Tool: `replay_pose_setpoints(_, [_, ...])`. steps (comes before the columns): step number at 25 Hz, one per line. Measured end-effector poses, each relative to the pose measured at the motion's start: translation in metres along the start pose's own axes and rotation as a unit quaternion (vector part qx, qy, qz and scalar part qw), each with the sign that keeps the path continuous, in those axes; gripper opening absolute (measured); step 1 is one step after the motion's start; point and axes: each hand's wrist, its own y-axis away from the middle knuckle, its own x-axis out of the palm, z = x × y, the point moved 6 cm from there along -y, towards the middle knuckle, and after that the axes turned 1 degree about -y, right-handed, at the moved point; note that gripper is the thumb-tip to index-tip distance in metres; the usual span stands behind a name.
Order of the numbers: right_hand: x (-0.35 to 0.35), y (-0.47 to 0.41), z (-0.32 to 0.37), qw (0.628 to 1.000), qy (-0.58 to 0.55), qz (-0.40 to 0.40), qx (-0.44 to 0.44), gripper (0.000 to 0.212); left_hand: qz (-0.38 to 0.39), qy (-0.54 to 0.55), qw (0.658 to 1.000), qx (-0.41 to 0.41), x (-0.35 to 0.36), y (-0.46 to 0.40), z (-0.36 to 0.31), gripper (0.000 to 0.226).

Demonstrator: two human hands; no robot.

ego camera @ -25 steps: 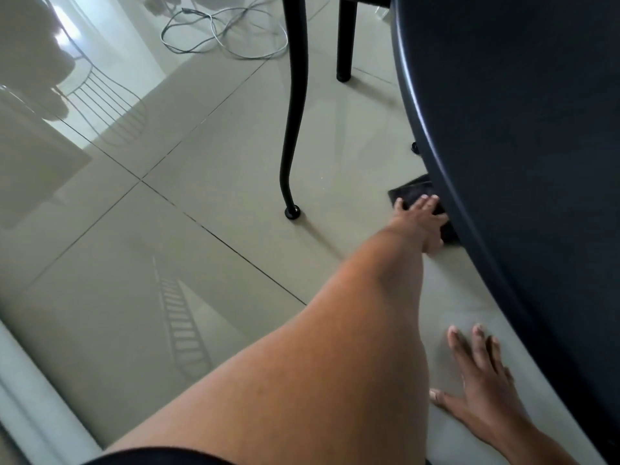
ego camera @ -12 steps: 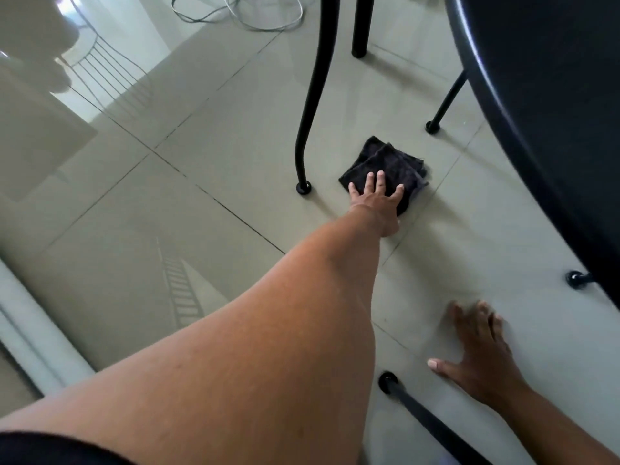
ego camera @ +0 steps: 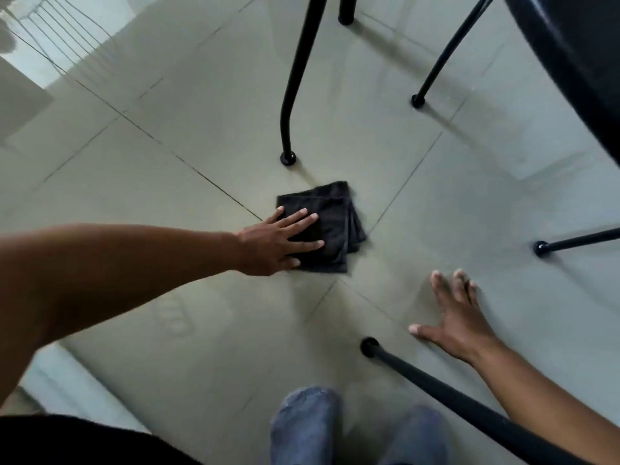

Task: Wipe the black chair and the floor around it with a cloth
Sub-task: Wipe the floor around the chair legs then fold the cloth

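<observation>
The left hand, fingers spread, presses the folded black cloth onto the grey tiled floor at 6 o'clock of a thin black metal chair leg, the right hand lies flat, so floor wiping seems underway and the chair's state unclear.

Soft daylight, moderately dim, from top left. Bright window glare on glossy floor at upper left corner. Faint, diffuse shadows trail right of chair legs. Wide-angle bending at edges. Left forearm and knees blurred; overall slight softness.
</observation>
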Motion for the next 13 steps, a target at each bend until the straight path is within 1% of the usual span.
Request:
replay_pose_setpoints(2, [0.000,-0.001,0.002,1.000,0.002,-0.001,0.001,0.121,-0.009,0.028,0.997,-0.076,0.018,0.043,0.026,0.061])
replay_pose_setpoints(4, [-0.002,-0.003,0.004,1.000,0.005,-0.001,0.009,0.122,0.013,0.060,0.988,-0.142,0.022,0.043,0.033,0.065])
replay_pose_setpoints(6, [0.000,-0.003,0.005,1.000,0.013,0.007,0.014,0.123,0.026,0.066,0.986,-0.151,0.007,0.020,0.026,0.067])
replay_pose_setpoints(8, [-0.001,-0.002,0.005,1.000,0.009,0.007,0.015,0.124,0.024,0.024,0.993,-0.113,-0.011,-0.011,0.023,0.067])
replay_pose_setpoints(9, [-0.001,-0.002,0.005,1.000,0.010,0.005,0.013,0.123,0.025,0.022,0.994,-0.102,-0.019,-0.026,0.024,0.068])
replay_pose_setpoints(10, [0.000,-0.002,0.005,1.000,0.010,0.006,0.011,0.123,0.027,0.041,0.993,-0.110,-0.027,-0.038,0.026,0.069])
replay_pose_setpoints(12, [0.001,-0.003,0.003,1.000,0.010,0.007,0.007,0.122,0.030,0.094,0.983,-0.158,-0.037,-0.055,0.028,0.072])
replay_pose_setpoints(13, [0.001,-0.003,0.001,1.000,0.010,0.009,0.008,0.122,0.036,0.103,0.977,-0.182,-0.038,-0.059,0.023,0.072])
